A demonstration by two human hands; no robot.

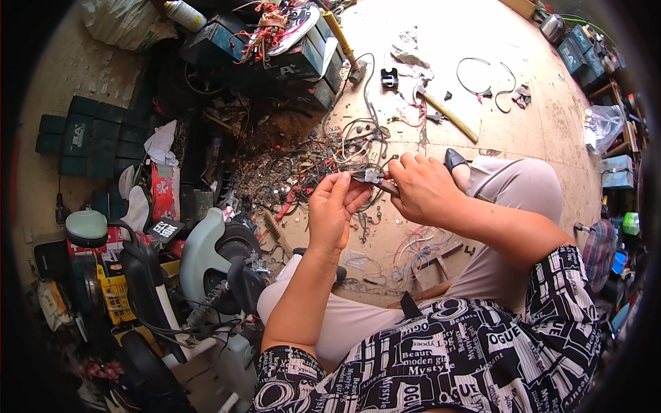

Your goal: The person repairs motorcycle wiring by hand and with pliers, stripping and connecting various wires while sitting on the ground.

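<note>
Both of my hands meet in front of me, above the floor. My right hand (423,189) is closed round the handles of a pair of pliers (372,177), whose grey metal jaws point left. My left hand (335,206) has its thumb and fingers pinched at the tip of those jaws. Something small and dark is between its fingers, perhaps a wire end, too small to make out. Beneath both hands a tangle of black and coloured wires (361,134) spreads over the floor.
A yellow-handled hammer (451,118) lies on the floor ahead. Teal batteries (296,65) are stacked at far left, loose red wires (265,34) on top. Scooter parts (206,255) stand close on my left. Small scraps (275,162) litter the floor. Shelves with goods (620,138) line the right.
</note>
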